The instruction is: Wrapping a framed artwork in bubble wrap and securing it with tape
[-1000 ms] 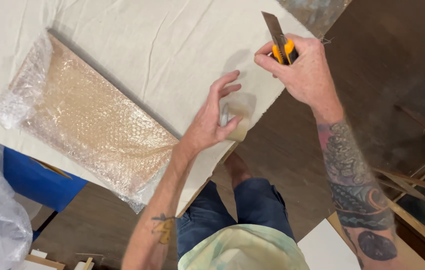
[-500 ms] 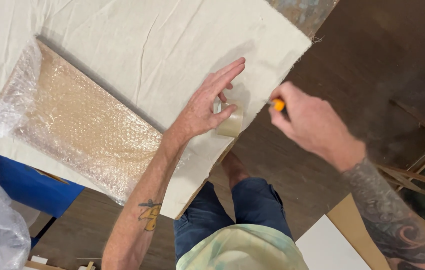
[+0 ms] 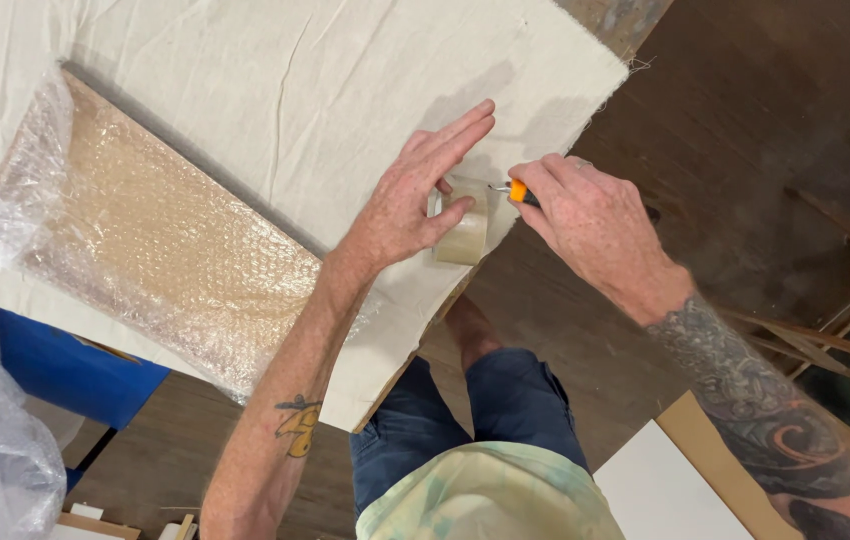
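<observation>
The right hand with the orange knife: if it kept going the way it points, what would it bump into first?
Probably the roll of clear tape. The right hand aims the orange knife leftward at it, and the left hand holding the roll sits just behind. Depth is hard to judge.

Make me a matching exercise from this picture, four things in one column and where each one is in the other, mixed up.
Things:
1. tape roll
2. orange utility knife
3. bubble-wrapped panel
4. cream cloth

Places:
A. spread over the tabletop
B. lying flat at the table's left
C. in the right hand
D. under the left hand, thumb against it

Pairs: 1-D, 2-C, 3-B, 4-A
</observation>
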